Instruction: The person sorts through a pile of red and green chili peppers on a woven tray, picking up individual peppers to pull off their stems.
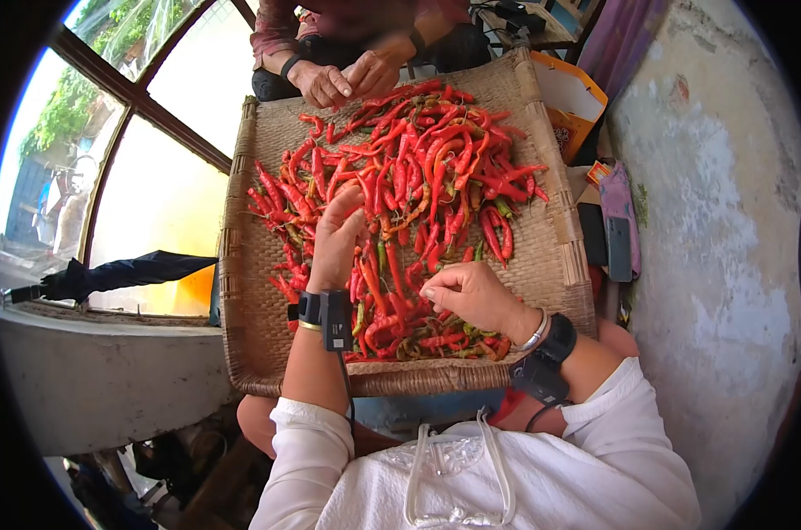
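Note:
A heap of red chili peppers (427, 159), a few of them green or brownish, lies on a shallow woven bamboo tray (542, 256) in front of me. My left hand (337, 238) is over the left part of the heap, its fingers bent a little and apart, with no pepper visibly gripped. Lower right, my right hand (478, 299) hovers over the near peppers with thumb and forefinger pinched together. Whatever is between those fingertips is too small or hidden to name. Both my wrists carry bracelets and black strapped devices.
Across the tray sits another person, whose two hands (352, 81) meet above its far edge. A folded dark umbrella (136, 272) rests on the window sill at left. To the right are a phone (619, 249), an orange box (570, 102) and a rough wall (710, 221).

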Demonstrator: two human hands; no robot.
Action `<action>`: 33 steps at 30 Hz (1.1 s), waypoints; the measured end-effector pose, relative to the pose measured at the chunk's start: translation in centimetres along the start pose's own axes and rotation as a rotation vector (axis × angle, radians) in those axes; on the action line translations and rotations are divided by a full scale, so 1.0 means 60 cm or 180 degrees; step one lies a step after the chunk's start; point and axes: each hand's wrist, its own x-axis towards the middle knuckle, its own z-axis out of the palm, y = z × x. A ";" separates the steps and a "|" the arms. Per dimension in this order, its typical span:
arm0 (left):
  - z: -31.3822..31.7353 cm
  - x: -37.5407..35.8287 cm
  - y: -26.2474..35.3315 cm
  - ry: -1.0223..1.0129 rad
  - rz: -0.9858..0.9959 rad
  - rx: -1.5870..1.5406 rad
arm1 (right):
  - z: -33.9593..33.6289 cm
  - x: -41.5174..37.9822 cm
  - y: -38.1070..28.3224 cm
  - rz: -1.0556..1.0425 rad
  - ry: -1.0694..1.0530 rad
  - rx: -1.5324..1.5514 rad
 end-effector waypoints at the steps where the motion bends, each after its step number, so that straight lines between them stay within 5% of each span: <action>1: 0.001 -0.009 0.001 -0.0727 -0.0198 0.0438 | -0.003 0.000 -0.008 0.0164 -0.0095 0.0170; 4: 0.039 -0.036 -0.015 -0.1830 0.0099 0.1175 | -0.015 0.000 -0.017 0.0203 -0.0117 0.0632; 6: 0.047 -0.042 -0.017 -0.2357 -0.0294 0.1119 | -0.030 0.003 -0.012 0.0228 -0.0224 0.0672; 8: 0.048 -0.047 -0.017 -0.2581 -0.0697 0.0860 | -0.038 0.000 -0.021 0.0472 -0.0074 0.1576; 14: 0.049 -0.048 -0.006 -0.2787 -0.0730 0.1239 | -0.058 0.010 -0.026 0.0253 -0.0164 0.2107; 20: -0.003 -0.010 0.003 -0.1376 -0.0903 0.0462 | -0.067 0.044 0.019 -0.0243 0.0574 -0.0932; 22: 0.000 -0.007 -0.002 -0.0411 -0.0416 -0.0613 | -0.072 0.051 0.032 -0.0231 0.0649 -0.1176; 23: 0.009 -0.006 -0.006 -0.0414 -0.0398 -0.0621 | -0.075 0.053 0.037 -0.0532 0.0751 -0.1946; 25: 0.029 -0.006 -0.005 0.0949 0.0366 -0.0647 | -0.078 0.054 0.050 -0.0850 0.0872 -0.2718; 28: 0.021 -0.009 -0.041 -0.0058 -0.0216 0.0666 | -0.079 0.055 0.067 -0.0604 0.0460 -0.2702; 30: 0.016 -0.012 -0.086 -0.0634 -0.0043 0.1187 | -0.080 0.055 0.074 -0.0478 0.0296 -0.3012; 32: 0.029 -0.022 -0.099 -0.1098 0.1157 0.3252 | -0.082 0.055 0.081 -0.0403 0.0268 -0.3048; 33: 0.039 -0.027 -0.097 -0.1108 0.1156 0.3250 | -0.083 0.055 0.084 -0.0337 0.0250 -0.3079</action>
